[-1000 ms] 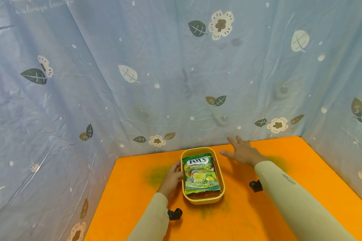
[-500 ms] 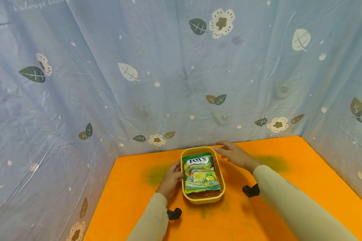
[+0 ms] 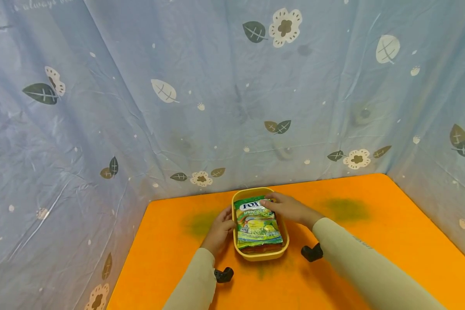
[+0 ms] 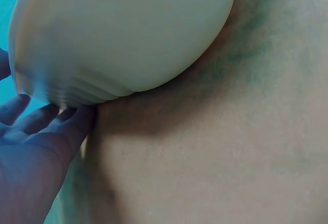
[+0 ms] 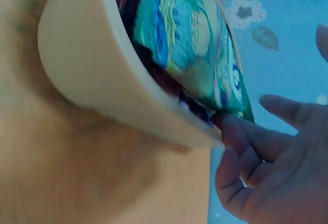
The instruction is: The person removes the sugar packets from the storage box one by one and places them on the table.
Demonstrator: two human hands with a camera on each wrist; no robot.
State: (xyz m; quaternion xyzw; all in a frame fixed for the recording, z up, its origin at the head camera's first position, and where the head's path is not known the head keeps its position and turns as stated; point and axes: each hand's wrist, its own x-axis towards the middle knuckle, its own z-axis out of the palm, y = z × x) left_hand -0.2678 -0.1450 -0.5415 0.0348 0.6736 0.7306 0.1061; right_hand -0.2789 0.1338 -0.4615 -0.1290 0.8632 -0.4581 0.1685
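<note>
A yellow oval tray (image 3: 260,256) sits on the orange table and holds a green FOX'S candy bag (image 3: 257,224) on top of darker packets. My left hand (image 3: 221,228) rests against the tray's left side. In the left wrist view its fingers (image 4: 56,129) lie fairly straight against the tray's outer wall (image 4: 123,34). My right hand (image 3: 289,208) lies over the bag's far right corner. In the right wrist view a fingertip (image 5: 230,126) touches the bag (image 5: 195,39) at the tray's rim (image 5: 102,80), and the thumb stays apart above.
The orange table (image 3: 372,241) has green smudges left and right of the tray. Blue cloth with leaves and flowers (image 3: 217,107) walls it in at the back and on both sides. Black wrist mounts (image 3: 311,252) hang under both sleeves.
My right hand has moved left from the table beside the tray onto the bag's far right corner. The left hand and the tray have stayed in place.
</note>
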